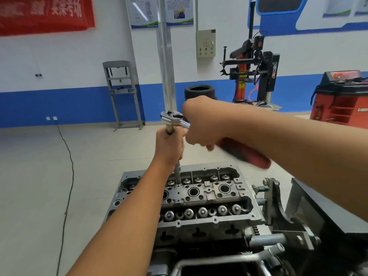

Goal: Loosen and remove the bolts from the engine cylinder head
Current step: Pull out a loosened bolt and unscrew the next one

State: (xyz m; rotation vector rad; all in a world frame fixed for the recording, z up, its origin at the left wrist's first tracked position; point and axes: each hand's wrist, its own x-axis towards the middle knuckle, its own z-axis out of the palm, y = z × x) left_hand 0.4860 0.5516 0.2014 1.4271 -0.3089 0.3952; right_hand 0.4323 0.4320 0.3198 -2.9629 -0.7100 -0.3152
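Note:
The grey engine cylinder head sits low in the middle of the head view, with rows of valve springs and open plug wells. A long extension bar stands upright in a bolt hole near the head's far row. My left hand grips the bar just below the chrome ratchet head. My right hand grips the ratchet where its red handle begins; the handle points back to the right, blurred. The bolt itself is hidden in the hole.
The engine hangs on a stand with a metal bracket and a tube at its right. A black cable runs over the floor on the left. Behind stand a grey press frame, a tyre, a tyre changer and a red machine.

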